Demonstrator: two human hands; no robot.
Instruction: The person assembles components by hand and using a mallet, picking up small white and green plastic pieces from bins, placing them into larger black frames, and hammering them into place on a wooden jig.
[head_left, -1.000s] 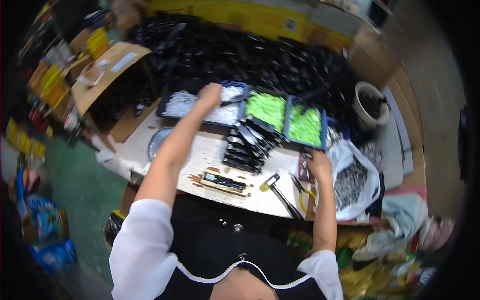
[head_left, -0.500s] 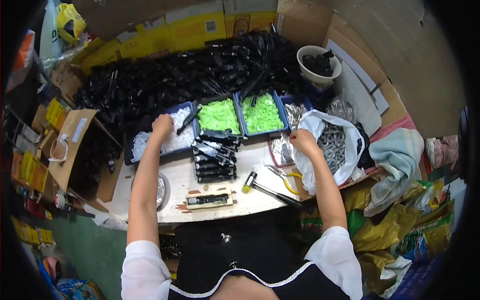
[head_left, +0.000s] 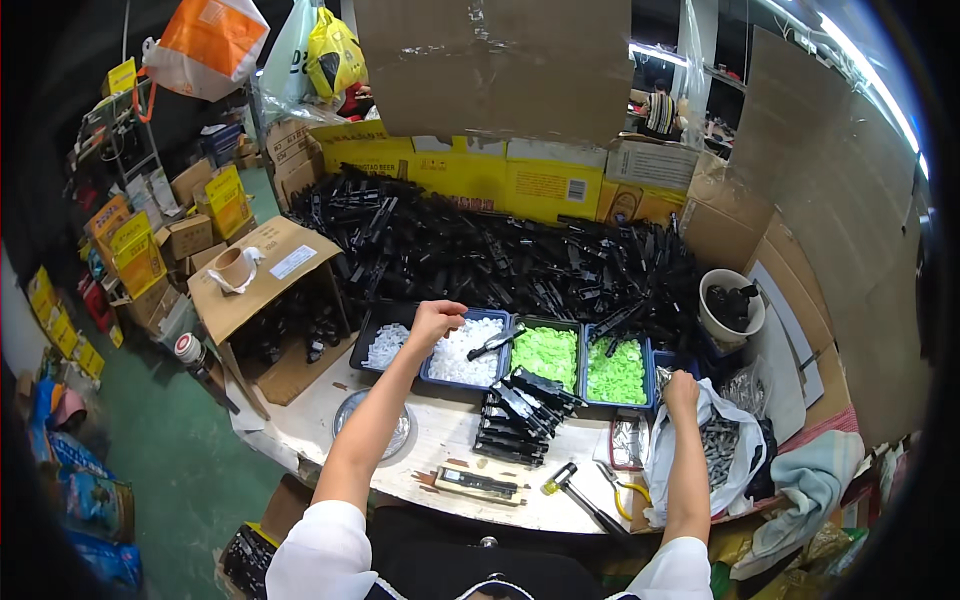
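My left hand (head_left: 438,322) is over the far left edge of a blue bin of white plastic pieces (head_left: 463,352). Its fingers are pinched together; whatever may be between them is too small to see. A black part (head_left: 496,342) lies across that bin. My right hand (head_left: 682,393) is closed at a small blue bin (head_left: 657,357) of shiny metal pieces, beside a white plastic bag (head_left: 662,455) of grey parts (head_left: 718,445); its fingertips are hidden. Between my arms are a stack of black parts (head_left: 515,425) and a wooden holder (head_left: 480,482) with a black part in it.
Two bins of green pieces (head_left: 545,360) stand mid-table, before a large heap of black parts (head_left: 500,255). A hammer (head_left: 583,497), yellow-handled pliers (head_left: 625,488) and a round metal dish (head_left: 372,425) lie nearer. Left stands an open cardboard box (head_left: 262,258); far right, a pale bowl (head_left: 731,305).
The view has tilted up and left, so the table appears lower and farther right. My right hand has moved away from me to the metal-piece bin. My left hand stays by the white pieces.
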